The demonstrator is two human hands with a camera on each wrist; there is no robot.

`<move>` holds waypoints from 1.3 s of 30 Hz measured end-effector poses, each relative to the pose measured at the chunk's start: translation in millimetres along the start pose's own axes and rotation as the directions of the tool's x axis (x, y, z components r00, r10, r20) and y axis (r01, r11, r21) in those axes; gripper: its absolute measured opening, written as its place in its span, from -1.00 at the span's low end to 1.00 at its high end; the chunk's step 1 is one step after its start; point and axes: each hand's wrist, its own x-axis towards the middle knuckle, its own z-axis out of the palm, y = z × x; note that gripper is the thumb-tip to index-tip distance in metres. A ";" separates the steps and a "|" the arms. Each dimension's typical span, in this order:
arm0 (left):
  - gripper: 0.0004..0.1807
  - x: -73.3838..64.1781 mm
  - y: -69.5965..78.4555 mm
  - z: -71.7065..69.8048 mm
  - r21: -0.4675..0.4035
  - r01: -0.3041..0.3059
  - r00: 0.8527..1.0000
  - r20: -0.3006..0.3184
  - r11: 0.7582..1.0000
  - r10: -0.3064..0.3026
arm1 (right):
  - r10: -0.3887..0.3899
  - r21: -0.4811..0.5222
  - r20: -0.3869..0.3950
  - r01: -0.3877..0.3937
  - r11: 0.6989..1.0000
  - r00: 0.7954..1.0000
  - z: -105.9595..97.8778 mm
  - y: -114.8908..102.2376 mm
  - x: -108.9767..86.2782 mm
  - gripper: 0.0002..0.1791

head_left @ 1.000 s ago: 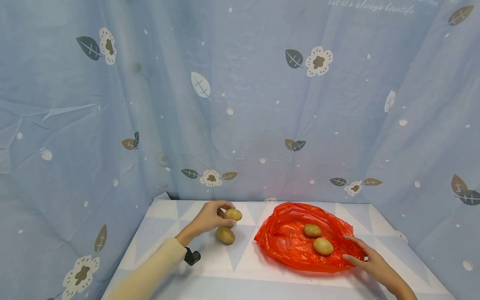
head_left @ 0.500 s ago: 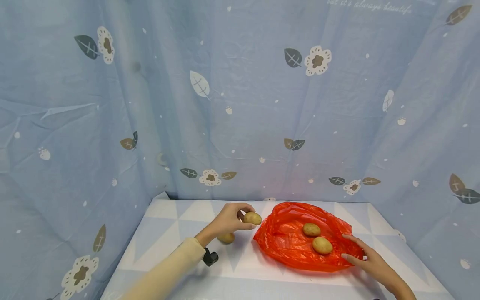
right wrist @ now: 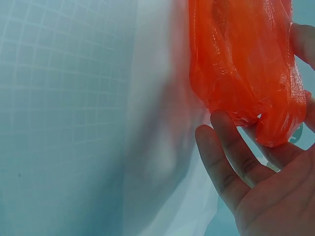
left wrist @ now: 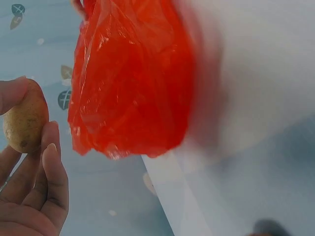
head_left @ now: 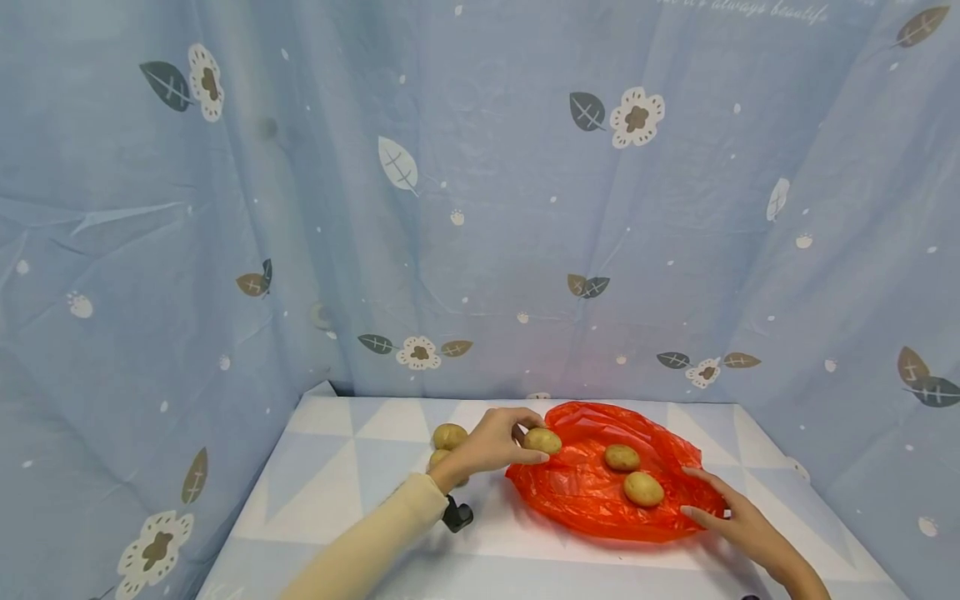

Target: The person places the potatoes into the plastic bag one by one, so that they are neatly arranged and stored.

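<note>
In the head view, my left hand [head_left: 498, 442] pinches a potato [head_left: 542, 441] over the left rim of a red plastic bag [head_left: 573, 492]. The left wrist view shows this potato [left wrist: 27, 118] between thumb and fingertips. Inside the spread bag lie two potatoes, one darker [head_left: 622, 457] and one paler [head_left: 643, 489]. My right hand [head_left: 746, 525] holds the bag's right side, its thumb and fingers round the crumpled plastic [right wrist: 246, 69] in the right wrist view. Left of my left hand rest two more potatoes, one [head_left: 449, 436] behind the other [head_left: 442, 458], which the wrist partly hides.
The table [head_left: 322, 500] has a white and pale blue triangle pattern. A blue curtain [head_left: 495, 250] printed with leaves and flowers hangs at the back and sides. A black wrist device [head_left: 457, 514] is strapped under my left wrist.
My left hand has carried its potato rightward from the left side of the table to the bag's rim. A second potato behind it has come into view. My right hand has stayed put.
</note>
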 end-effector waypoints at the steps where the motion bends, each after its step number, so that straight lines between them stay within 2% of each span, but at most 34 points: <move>1: -0.63 2.0 0.5 2.2 0.004 -0.005 1.000 0.002 1.000 0.005 | 0.001 0.002 -0.002 -0.001 1.000 1.000 0.0 0.0 0.2 -0.17; 7: -0.63 14.8 5.4 16.4 0.065 -0.035 0.999 0.020 0.997 0.034 | 0.000 0.013 -0.005 0.000 1.000 1.000 -0.1 -1.7 -0.8 -0.18; 18: -0.64 36.8 12.9 47.0 0.130 0.019 0.999 0.034 0.991 -0.023 | 0.006 0.013 -0.014 -0.006 1.000 1.000 0.5 -1.3 -3.7 -0.19; 25: -0.63 49.8 17.1 62.6 0.124 0.061 0.998 0.006 0.990 -0.062 | 0.006 0.020 -0.016 -0.006 1.000 1.000 -0.5 0.1 -3.5 -0.19; 32: -0.64 59.7 14.3 77.1 0.184 0.106 0.994 -0.022 0.977 -0.104 | 0.031 0.030 -0.004 -0.030 0.999 1.000 1.5 1.1 -3.3 -0.17; 39: -0.63 63.8 11.1 86.3 0.214 0.147 0.989 -0.061 0.966 -0.137 | 0.023 0.040 -0.004 -0.023 0.999 1.000 2.1 -0.6 -3.1 -0.18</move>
